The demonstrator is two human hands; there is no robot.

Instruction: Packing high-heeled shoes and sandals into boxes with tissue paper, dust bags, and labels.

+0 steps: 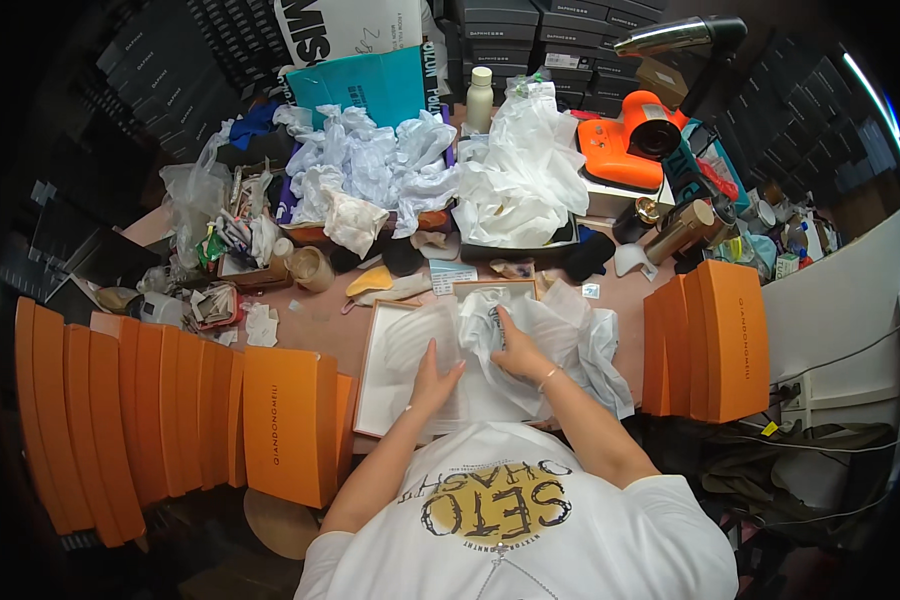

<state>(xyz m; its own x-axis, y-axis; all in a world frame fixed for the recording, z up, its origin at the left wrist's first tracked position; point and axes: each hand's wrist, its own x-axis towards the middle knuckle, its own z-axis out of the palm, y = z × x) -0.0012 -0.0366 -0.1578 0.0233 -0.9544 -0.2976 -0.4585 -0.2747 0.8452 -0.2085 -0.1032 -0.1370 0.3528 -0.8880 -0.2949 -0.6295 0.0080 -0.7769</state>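
My left hand [435, 380] lies over a translucent white foam sheet [420, 335], its thumb held away from its fingers. Beside it, my right hand [520, 355] touches a bunched white wrapper [480, 318] with grey print; index finger and thumb are spread, while the other fingers are partly hidden. Both hands are above an open box with a white inside [375, 385] and a thin orange-brown edge. More translucent sheeting [560, 320] and a crumpled white bag [603, 365] spread over its right side. What the wrapper contains, if anything, cannot be seen.
Orange shoe boxes stand in a row on the left [290, 420] and in a stack on the right [730, 340]. Behind are crumpled white paper [370, 160], white plastic bags [520, 170], a pale bottle [479, 100] and an orange blower-like device [620, 150].
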